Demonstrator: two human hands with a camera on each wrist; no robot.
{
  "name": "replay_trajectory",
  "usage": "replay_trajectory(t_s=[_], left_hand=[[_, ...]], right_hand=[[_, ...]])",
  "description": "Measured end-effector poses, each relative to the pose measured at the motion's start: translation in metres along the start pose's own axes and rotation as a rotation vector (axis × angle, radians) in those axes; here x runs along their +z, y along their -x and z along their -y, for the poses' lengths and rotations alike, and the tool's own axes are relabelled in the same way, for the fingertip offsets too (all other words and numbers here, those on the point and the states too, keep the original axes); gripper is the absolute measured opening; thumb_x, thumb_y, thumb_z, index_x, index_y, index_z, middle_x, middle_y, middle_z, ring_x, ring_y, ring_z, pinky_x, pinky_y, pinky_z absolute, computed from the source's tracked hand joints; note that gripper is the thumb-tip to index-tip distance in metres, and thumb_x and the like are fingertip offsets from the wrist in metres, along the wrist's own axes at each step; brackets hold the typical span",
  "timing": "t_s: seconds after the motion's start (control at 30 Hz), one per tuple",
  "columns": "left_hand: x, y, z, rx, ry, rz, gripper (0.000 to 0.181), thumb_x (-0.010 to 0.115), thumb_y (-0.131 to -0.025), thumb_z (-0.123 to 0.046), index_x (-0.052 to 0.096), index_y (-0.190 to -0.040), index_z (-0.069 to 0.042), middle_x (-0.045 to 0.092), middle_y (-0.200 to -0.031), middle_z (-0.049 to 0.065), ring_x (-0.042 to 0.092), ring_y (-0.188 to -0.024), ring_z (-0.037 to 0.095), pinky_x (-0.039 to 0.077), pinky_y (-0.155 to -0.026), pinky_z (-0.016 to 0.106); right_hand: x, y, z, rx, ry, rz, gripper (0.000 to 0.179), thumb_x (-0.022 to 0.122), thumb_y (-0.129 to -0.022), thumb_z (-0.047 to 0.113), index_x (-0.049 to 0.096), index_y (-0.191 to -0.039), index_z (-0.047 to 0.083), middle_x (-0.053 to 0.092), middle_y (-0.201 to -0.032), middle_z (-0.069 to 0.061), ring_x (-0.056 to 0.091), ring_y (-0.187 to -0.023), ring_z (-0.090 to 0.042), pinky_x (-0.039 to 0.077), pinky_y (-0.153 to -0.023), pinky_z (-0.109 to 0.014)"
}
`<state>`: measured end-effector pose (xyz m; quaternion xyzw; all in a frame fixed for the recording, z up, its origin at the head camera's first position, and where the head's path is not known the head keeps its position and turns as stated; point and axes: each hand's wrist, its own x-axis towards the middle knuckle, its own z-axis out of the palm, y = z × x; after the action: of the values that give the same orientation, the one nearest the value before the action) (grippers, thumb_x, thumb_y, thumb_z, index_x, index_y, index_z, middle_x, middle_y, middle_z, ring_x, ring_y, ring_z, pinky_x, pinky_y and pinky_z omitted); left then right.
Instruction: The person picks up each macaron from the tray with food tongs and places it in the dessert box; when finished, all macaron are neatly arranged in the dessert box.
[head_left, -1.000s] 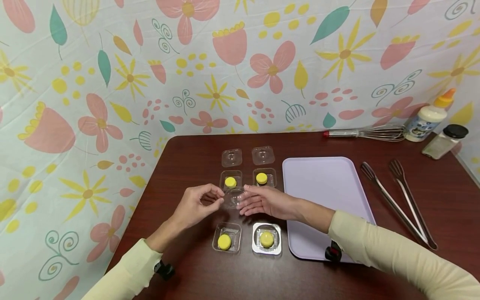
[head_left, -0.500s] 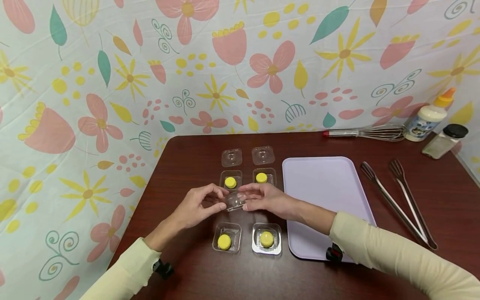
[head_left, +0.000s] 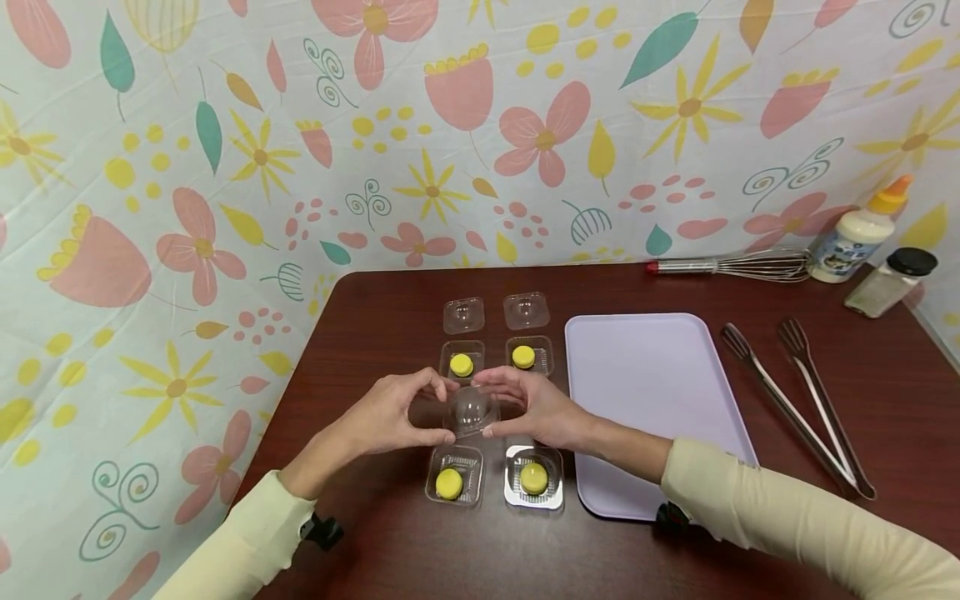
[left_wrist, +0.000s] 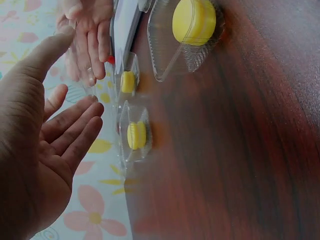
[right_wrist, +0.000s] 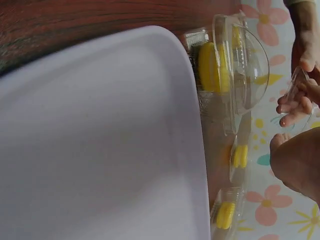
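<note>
Both hands hold a clear domed plastic lid [head_left: 472, 410] above the table, between two rows of boxes. My left hand [head_left: 390, 412] grips its left side between thumb and fingertips. On the lid's right side, my right hand [head_left: 543, 410] does the same. Just below are two near boxes with yellow macarons: an uncovered left box [head_left: 468, 465] and a right box [right_wrist: 222, 90] with a domed lid on it in the right wrist view. Behind the hands, two more clear boxes hold a left macaron [head_left: 461, 365] and a right macaron [head_left: 522, 357].
Two loose lids, left [head_left: 463, 315] and right [head_left: 526, 310], lie at the back. A lilac tray [head_left: 645, 358] is on the right under my forearm. Beyond it lie tongs [head_left: 802, 408], a whisk [head_left: 738, 265], a glue-type bottle [head_left: 851, 242] and a black-capped jar [head_left: 888, 283].
The right hand went from extended fingers beside the lid to gripping its edge with thumb and fingers. The lid has turned between the hands and come slightly nearer. Thumbs and fingers spread wider.
</note>
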<state>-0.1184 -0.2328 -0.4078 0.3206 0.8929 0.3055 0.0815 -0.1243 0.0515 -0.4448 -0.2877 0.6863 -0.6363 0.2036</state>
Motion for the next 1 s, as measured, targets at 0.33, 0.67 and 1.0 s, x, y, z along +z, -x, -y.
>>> replay_trajectory(t_s=[0.33, 0.67, 1.0], left_hand=[[0.003, 0.007, -0.004, 0.155, -0.183, 0.003, 0.048, 0.092, -0.081, -0.041, 0.054, -0.106, -0.024, 0.071, -0.129, -0.005, 0.068, -0.112, 0.008, 0.058, -0.093, 0.036], [0.006, 0.021, -0.003, 0.213, -0.265, 0.033, 0.050, 0.093, -0.078, -0.045, 0.054, -0.103, -0.025, 0.070, -0.131, -0.005, 0.068, -0.113, 0.008, 0.059, -0.087, 0.033], [0.010, 0.036, -0.002, 0.208, -0.266, 0.096, 0.053, 0.094, -0.076, -0.048, 0.055, -0.105, -0.026, 0.068, -0.132, -0.007, 0.066, -0.113, 0.007, 0.058, -0.087, 0.031]], right_hand=[[0.012, 0.013, 0.002, -0.063, 0.257, -0.020, 0.075, 0.091, -0.085, 0.014, 0.055, -0.148, -0.002, 0.062, -0.147, -0.017, 0.061, -0.133, -0.035, 0.046, -0.114, -0.051], [0.032, 0.020, 0.003, -0.123, 0.576, -0.051, 0.079, 0.098, -0.077, 0.023, 0.062, -0.142, -0.004, 0.070, -0.137, -0.013, 0.068, -0.123, -0.028, 0.055, -0.105, -0.044], [0.049, 0.025, 0.002, -0.206, 0.739, -0.041, 0.079, 0.101, -0.072, 0.032, 0.067, -0.134, -0.003, 0.073, -0.130, -0.012, 0.071, -0.117, -0.026, 0.057, -0.102, -0.038]])
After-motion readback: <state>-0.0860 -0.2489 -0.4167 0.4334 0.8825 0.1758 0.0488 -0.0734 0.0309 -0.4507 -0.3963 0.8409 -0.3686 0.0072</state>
